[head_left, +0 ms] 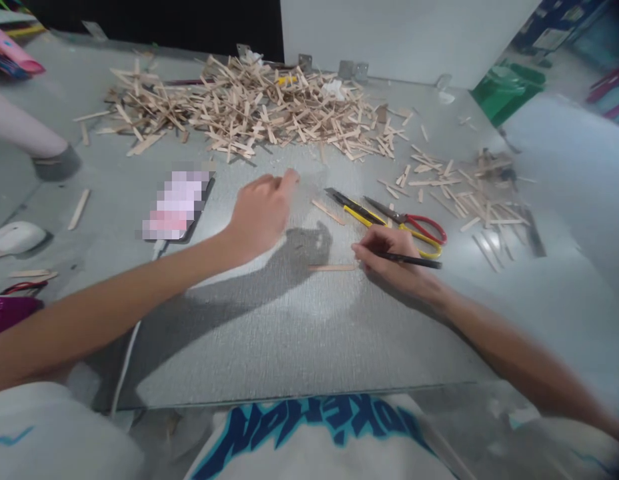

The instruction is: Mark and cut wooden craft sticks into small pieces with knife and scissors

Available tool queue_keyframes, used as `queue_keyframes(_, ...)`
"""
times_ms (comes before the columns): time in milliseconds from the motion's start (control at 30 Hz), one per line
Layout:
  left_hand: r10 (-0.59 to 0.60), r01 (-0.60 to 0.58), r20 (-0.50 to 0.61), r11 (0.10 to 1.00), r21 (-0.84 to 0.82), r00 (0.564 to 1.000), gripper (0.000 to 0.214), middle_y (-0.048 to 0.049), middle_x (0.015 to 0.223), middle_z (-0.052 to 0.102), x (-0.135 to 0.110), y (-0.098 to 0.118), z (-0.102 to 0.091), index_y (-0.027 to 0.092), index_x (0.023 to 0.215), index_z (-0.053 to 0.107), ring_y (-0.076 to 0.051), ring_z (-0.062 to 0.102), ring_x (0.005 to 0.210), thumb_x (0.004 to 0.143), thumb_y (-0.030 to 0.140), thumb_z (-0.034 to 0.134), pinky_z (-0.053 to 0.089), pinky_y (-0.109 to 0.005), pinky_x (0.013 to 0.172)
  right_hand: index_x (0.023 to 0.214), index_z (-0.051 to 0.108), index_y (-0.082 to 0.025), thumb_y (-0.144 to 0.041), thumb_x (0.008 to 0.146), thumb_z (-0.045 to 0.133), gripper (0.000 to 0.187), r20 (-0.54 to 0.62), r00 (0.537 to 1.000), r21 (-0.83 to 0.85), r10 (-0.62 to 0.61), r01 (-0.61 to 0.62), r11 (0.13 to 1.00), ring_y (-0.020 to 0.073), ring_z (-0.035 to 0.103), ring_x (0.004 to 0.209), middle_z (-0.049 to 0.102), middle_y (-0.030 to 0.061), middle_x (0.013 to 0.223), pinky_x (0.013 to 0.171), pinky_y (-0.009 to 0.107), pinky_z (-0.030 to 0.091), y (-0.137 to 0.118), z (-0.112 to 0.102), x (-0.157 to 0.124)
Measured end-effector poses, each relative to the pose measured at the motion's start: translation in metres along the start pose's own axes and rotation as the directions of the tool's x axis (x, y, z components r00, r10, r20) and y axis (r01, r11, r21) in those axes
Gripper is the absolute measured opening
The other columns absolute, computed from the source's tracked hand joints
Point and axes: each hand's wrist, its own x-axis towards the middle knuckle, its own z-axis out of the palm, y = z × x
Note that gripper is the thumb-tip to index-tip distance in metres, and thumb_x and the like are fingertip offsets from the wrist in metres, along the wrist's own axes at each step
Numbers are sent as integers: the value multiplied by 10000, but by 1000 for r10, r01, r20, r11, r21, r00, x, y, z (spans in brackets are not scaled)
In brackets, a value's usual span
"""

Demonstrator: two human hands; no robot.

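Note:
My left hand is above the table, left of centre, index finger stretched out and the other fingers bent; I see nothing held in it. My right hand is closed around a slim black pen, whose tip is hidden by the fingers. A thin wooden stick lies flat on the table, its right end by my right fingertips. Just beyond that hand rest a yellow-and-black box cutter and scissors with red and yellow handles. Another wooden stick lies between the hands.
A large heap of wooden sticks spreads along the back of the table, with more loose sticks at right. A phone with a white cable lies left. Further left are a white mouse and a pale cylindrical post.

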Motion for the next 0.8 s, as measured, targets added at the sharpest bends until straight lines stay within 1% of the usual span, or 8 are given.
queue_keyframes(67,93,-93,15,995,-25,996,633,-189,1343,674,8,1,-1,214,1566,502,-407,587,1282,980,-1,396,511,-571,1014,752,643,-235,-402,986,733,301,-20,1000,-29,-10,9,1000,164,573,585,649,-11,648,541,308,425,0,-2,-1)
queue_keyframes(133,265,-257,61,960,-107,962,612,-167,1451,626,5,9,3,226,1528,576,-405,528,1342,983,-1,416,478,-577,1057,753,639,-235,-382,979,735,287,-47,999,-61,-26,23,998,166,570,593,657,-9,656,561,314,426,0,-4,-2)
queue_keyframes(200,367,-346,107,922,-175,924,344,-131,1191,711,-6,22,12,205,1264,757,-345,604,1160,1060,122,493,511,-501,972,749,645,-234,-360,976,741,276,-79,995,-102,-56,47,994,164,562,595,666,-8,667,573,316,416,-1,-5,-2)
queue_keyframes(300,456,-419,131,877,-236,880,265,-91,996,683,-25,42,26,211,1096,830,-284,602,1016,1102,279,574,494,-431,904,754,650,-232,-338,983,737,267,-91,990,-135,-109,96,986,157,551,594,664,-10,674,573,312,399,-2,-7,-2)
queue_keyframes(433,471,-414,106,847,-334,876,259,-88,937,664,-33,56,40,212,1113,852,-283,577,993,1096,306,611,453,-423,889,748,620,-224,-325,981,740,281,-86,978,-159,-190,175,972,148,518,588,629,-19,655,566,308,371,0,-7,-1)
queue_keyframes(567,441,-365,104,835,-411,892,230,-73,863,668,-28,59,43,202,969,856,-265,588,947,1061,249,651,458,-401,885,772,633,-228,-292,980,731,239,-83,975,-158,-207,192,969,144,522,588,639,-22,665,568,309,372,4,-7,-1)
queue_keyframes(700,413,-310,134,827,-469,901,178,-35,799,660,-21,58,42,199,833,814,-206,617,813,962,150,701,462,-321,755,784,644,-236,-310,983,735,232,-95,974,-160,-204,187,969,145,519,582,642,-23,665,566,311,387,8,-8,-1)
queue_keyframes(800,388,-270,154,828,-491,908,192,-17,803,684,-14,57,43,197,836,792,-164,614,717,953,129,656,442,-298,701,791,646,-235,-303,982,734,221,-86,972,-169,-217,200,965,141,515,577,643,-24,670,573,312,387,10,-8,-1)
